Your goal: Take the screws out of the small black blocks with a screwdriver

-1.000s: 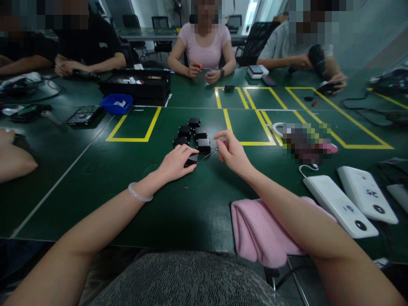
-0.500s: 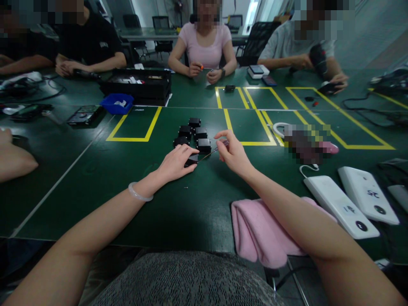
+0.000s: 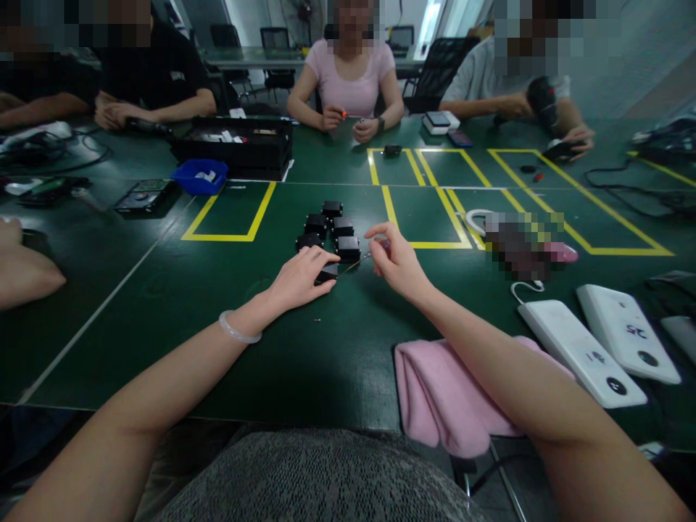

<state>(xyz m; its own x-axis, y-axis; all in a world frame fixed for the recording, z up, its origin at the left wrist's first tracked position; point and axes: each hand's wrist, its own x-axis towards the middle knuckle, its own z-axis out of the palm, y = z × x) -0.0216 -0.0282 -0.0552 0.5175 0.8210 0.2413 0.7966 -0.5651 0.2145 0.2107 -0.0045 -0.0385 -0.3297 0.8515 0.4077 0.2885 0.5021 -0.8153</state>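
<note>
My left hand is closed on a small black box-shaped part, keeping it on the green table; the fingers hide much of it. From the right, my right hand grips a screwdriver whose thin shaft reaches to the right side of that part. Just beyond my hands stand several similar black box-shaped parts, among them one nearest my right hand and one at the far end. A tiny screw lies on the table in front of my left hand.
A pink cloth lies under my right forearm. White power banks are at the right, near a cabled device. A blue tray and a black bin stand at the back left. Co-workers sit across the table.
Almost nothing differs. Both my hands stay in place at the small black part, with the screwdriver's tip still against its side.
</note>
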